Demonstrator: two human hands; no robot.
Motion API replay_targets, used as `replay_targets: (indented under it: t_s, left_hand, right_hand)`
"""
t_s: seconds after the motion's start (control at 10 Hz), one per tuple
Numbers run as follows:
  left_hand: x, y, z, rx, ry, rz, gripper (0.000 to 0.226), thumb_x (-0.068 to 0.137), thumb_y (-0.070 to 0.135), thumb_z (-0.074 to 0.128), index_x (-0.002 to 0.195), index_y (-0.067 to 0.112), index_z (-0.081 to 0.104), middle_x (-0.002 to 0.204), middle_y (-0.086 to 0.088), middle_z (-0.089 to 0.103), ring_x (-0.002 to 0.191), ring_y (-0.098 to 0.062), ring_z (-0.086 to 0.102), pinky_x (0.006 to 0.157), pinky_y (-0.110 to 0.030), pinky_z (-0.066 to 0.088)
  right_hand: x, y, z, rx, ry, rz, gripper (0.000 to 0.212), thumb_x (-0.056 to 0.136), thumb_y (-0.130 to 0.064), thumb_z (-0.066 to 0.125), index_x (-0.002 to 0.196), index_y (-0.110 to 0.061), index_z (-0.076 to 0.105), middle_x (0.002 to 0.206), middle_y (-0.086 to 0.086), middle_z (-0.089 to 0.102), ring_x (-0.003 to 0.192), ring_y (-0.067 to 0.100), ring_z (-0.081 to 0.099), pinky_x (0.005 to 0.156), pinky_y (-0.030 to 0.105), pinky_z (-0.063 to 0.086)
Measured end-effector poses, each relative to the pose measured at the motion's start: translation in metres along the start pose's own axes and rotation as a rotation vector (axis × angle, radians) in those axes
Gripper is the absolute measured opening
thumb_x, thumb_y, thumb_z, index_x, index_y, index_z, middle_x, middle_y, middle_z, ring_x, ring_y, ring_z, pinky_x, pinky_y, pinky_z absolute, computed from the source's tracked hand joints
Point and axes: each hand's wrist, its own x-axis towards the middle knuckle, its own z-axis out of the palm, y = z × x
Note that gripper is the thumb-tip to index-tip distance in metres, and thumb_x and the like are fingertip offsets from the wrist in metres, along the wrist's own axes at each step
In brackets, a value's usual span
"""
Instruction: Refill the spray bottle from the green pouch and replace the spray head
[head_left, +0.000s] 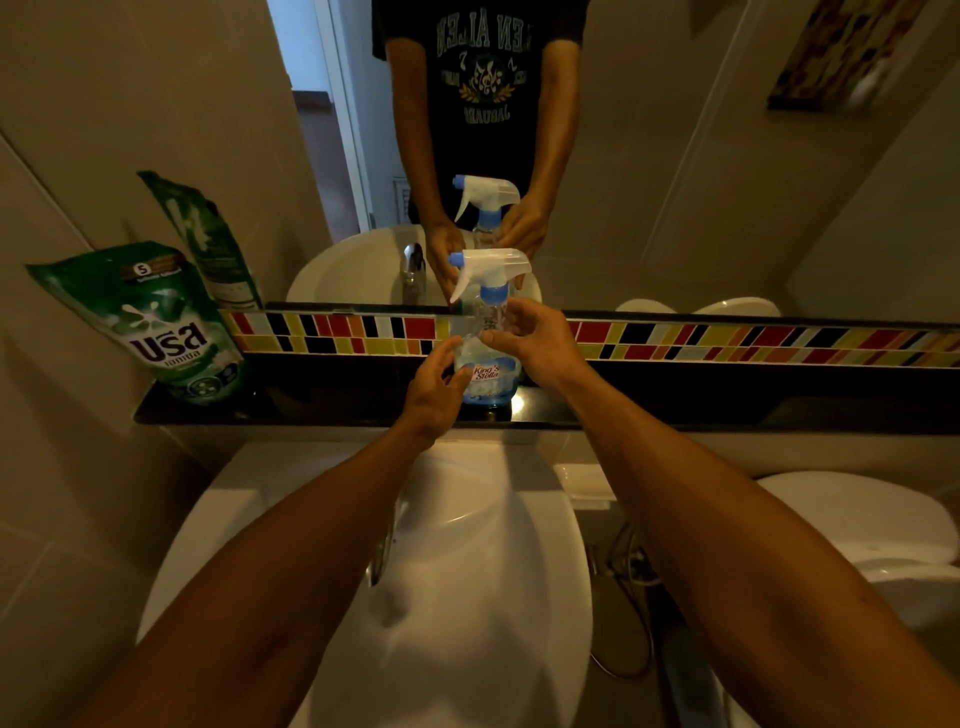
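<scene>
A clear spray bottle with a blue and white label stands upright on the black ledge under the mirror. Its white and blue spray head sits on the neck. My left hand curls round the bottle's left side at label height. My right hand is at the bottle's right, fingertips touching it just below the neck. The green pouch leans against the wall at the ledge's left end, apart from both hands.
A white washbasin with a chrome tap lies below the ledge. A white toilet is at the right. The mirror repeats the bottle, the pouch and the person. A coloured tile strip runs along the ledge's back.
</scene>
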Motion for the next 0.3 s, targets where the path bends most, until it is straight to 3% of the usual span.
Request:
replay_targets:
  t_s: [0.1,0.2,0.3]
  left_hand:
    - [-0.004,0.008,-0.002,-0.004,-0.009,-0.020,0.059,0.099,0.005,0.054,0.152,0.016,0.031,0.146,-0.002,0.047,0.133,-0.021,0.049,0.107,-0.047,0.047]
    - [-0.006,0.013,-0.010,0.036,-0.012,-0.028,0.063,0.098,0.006,0.057,0.153,0.017,0.029,0.146,-0.004,0.046,0.133,-0.019,0.046,0.105,-0.039,0.048]
    - [-0.008,0.020,-0.024,0.272,0.047,0.018,0.059,0.096,0.012,0.061,0.150,0.013,0.037,0.150,-0.011,0.046,0.138,-0.024,0.044,0.104,-0.031,0.042]
  right_hand:
    - [-0.005,-0.005,-0.001,0.042,-0.026,0.011,0.070,0.091,-0.002,0.075,0.153,-0.018,0.047,0.133,-0.011,0.062,0.111,0.000,0.064,0.087,0.019,0.059]
    - [-0.015,-0.012,-0.002,0.090,-0.014,0.005,0.083,0.091,-0.002,0.076,0.160,-0.022,0.036,0.140,-0.010,0.054,0.118,0.001,0.057,0.086,0.021,0.056]
    - [-0.031,-0.019,0.003,0.111,0.187,-0.016,0.073,0.095,-0.015,0.075,0.158,-0.023,0.039,0.148,-0.003,0.053,0.130,0.016,0.055,0.092,0.026,0.055]
